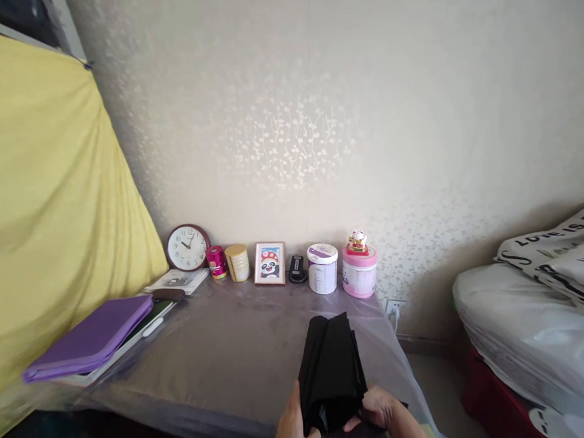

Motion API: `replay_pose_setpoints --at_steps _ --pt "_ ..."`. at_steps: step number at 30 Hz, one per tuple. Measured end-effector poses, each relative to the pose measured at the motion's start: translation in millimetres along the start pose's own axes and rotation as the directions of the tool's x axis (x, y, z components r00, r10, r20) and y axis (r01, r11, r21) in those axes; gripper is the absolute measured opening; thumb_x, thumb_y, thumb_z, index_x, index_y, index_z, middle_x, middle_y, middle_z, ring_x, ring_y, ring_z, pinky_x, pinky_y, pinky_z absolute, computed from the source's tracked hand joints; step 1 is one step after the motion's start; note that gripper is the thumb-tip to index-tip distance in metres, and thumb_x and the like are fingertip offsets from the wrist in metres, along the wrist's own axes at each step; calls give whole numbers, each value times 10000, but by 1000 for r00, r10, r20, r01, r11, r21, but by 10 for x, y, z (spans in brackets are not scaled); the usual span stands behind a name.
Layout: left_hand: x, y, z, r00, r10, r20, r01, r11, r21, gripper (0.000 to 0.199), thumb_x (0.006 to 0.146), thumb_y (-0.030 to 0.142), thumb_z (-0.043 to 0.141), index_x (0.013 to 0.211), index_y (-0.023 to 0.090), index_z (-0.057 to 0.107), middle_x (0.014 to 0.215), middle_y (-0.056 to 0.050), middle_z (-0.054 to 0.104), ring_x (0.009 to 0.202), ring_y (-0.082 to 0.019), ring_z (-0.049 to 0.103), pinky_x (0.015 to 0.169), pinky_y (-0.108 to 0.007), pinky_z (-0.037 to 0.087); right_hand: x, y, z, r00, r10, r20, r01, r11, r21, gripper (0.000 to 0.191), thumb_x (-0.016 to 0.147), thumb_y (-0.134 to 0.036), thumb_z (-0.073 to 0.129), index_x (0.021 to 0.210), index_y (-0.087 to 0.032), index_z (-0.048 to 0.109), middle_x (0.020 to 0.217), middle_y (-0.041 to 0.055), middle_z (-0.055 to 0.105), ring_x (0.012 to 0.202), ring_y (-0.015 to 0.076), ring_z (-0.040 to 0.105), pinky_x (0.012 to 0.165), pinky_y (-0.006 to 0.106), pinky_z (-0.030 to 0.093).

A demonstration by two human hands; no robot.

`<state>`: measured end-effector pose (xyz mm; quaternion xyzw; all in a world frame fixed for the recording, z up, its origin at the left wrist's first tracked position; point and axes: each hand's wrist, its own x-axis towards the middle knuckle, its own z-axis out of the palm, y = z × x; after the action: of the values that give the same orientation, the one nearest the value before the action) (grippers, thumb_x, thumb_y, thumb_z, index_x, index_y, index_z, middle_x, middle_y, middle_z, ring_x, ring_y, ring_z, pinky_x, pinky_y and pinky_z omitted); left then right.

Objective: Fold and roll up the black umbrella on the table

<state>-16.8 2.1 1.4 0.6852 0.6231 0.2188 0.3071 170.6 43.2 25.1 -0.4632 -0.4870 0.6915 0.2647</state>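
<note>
A folded black item (332, 366), like cloth or a bag, is held up over the front right part of the table (231, 350). My left hand (295, 427) grips its lower left edge, with the thumb on the near side. At its lower right corner, my right hand (383, 409) has its fingers closed on the material. The near end of the black item shows a small gap between its layers. Some fingertips are hidden behind it.
Along the wall stand a round clock (188, 247), pink can (217, 262), yellow-lidded jar (238, 263), panda picture (270, 264), black device (297, 269), white tub (323, 270) and pink tub (360, 273) topped by a figurine (358, 242). A purple folder (93, 336) lies left. A bed (534, 322) is right.
</note>
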Motion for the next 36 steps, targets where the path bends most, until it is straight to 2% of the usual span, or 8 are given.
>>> replay_pose_setpoints --at_steps 5,9,12,14,19,22,27,36 --pt "-44 28 91 999 12 49 -15 998 62 826 679 90 433 1393 28 23 1460 -180 172 1280 -183 342 1003 -234 308 -174 54 -277 954 -187 -235 130 962 -240 479 571 -325 577 1044 -258 620 1009 60 666 872 234 618 661 328 526" --pt "-99 232 24 997 -55 47 49 991 122 778 715 49 375 1395 35 -4 1464 -192 138 1213 -179 435 945 -209 348 -287 -41 -537 748 -448 -489 134 824 -550 373 676 -406 446 904 -205 662 947 93 676 904 255 607 809 374 482" --pt "-124 372 -36 994 -97 58 87 986 145 762 738 40 359 1395 50 -26 1466 -193 120 1173 -177 477 921 -208 362 -379 -153 -537 633 -508 -584 119 809 -576 403 728 -466 411 915 -197 646 896 88 673 745 223 628 722 339 501" --pt "-136 432 -67 992 -107 71 94 982 161 754 744 33 357 1391 37 -30 1462 -210 107 1158 -190 491 916 -224 369 -441 -230 -448 643 -488 -591 90 814 -574 417 756 -503 405 916 -199 641 807 67 668 632 193 615 600 292 496" --pt "-161 491 -93 992 -105 69 89 976 197 724 746 16 349 1379 -6 0 1451 -248 101 1161 -221 486 915 -262 376 -470 -336 -229 762 -342 -550 -43 821 -570 443 786 -553 378 897 -200 622 519 -16 559 413 144 529 427 244 410" --pt "-162 485 -80 992 -106 63 91 974 210 719 756 24 357 1382 0 5 1450 -242 127 1123 -221 517 896 -262 387 -397 -340 -224 752 -333 -569 -71 817 -572 370 738 -499 472 883 -189 613 538 -22 548 442 136 526 402 227 379" --pt "-135 454 -59 988 -138 67 122 973 197 727 763 55 385 1391 20 20 1456 -221 136 1119 -218 519 883 -238 386 -281 -461 -185 789 -348 -507 102 887 -450 296 701 -437 534 825 -178 606 490 -63 415 448 101 428 379 198 308" --pt "-131 458 -41 990 -127 63 109 965 240 744 721 36 397 1385 -7 63 1462 -217 113 1151 -214 494 927 -224 358 179 -763 314 852 -362 -379 381 924 -28 379 668 -441 634 920 -161 592 573 -55 491 509 84 452 461 194 333"
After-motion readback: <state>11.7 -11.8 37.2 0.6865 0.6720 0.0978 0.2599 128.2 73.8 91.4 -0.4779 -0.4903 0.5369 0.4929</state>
